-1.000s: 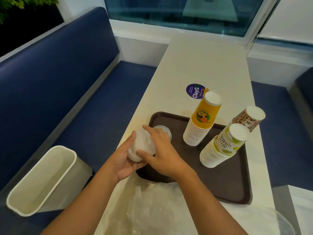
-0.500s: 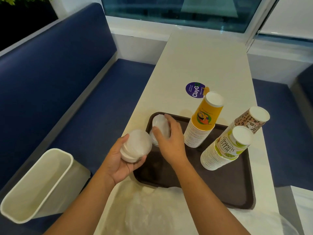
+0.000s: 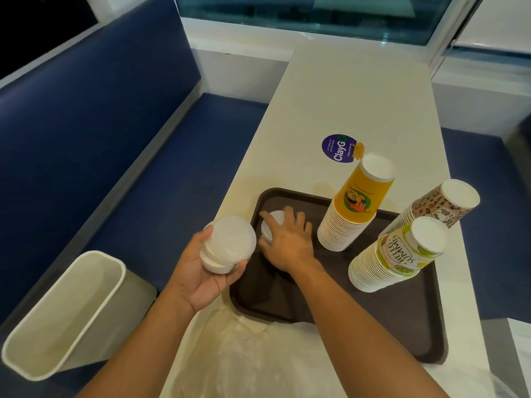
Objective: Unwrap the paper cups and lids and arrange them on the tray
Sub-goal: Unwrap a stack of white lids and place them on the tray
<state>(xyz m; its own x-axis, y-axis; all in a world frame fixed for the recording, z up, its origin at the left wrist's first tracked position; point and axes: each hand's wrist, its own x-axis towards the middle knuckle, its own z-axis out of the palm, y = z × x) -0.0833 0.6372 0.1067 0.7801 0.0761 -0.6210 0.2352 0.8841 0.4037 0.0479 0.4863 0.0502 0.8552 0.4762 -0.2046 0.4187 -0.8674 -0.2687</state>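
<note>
Head view (only view supplied): L hand (image 3: pixel 201 271) is held just off the near-left corner of the brown tray (image 3: pixel 402 326), palm up, fingers and thumb wrapped round a short lid stack (image 3: pixel 230 242) of translucent white lids, slightly fanned. R hand (image 3: pixel 287 242) is over the tray's far-left area, fingers curled down over a second lid stack (image 3: pixel 273 222) that appears to sit on the tray floor; contact under the palm is hidden. Three upside-down cup stacks stand on the tray's right half: yellow cup stack (image 3: pixel 353 208), green-print cup stack (image 3: pixel 393 254), brown-print cup stack (image 3: pixel 436 205), all apart from the lids. Loose clear wrap (image 3: pixel 244 354) lies on the table (image 3: pixel 344 96) at the near edge, approx. touching the tray rim. White bin (image 3: pixel 63 311) sits on the bench, left. Handling est.: lids are thin plastic, very light, smooth, so a nested stack will likely shear sideways if squeezed on one side only. Recommended hold: span the rim with thumb opposite fingers, support from below, set down flat. Cup stacks look light and top-heavy; keep clear of them.
</note>
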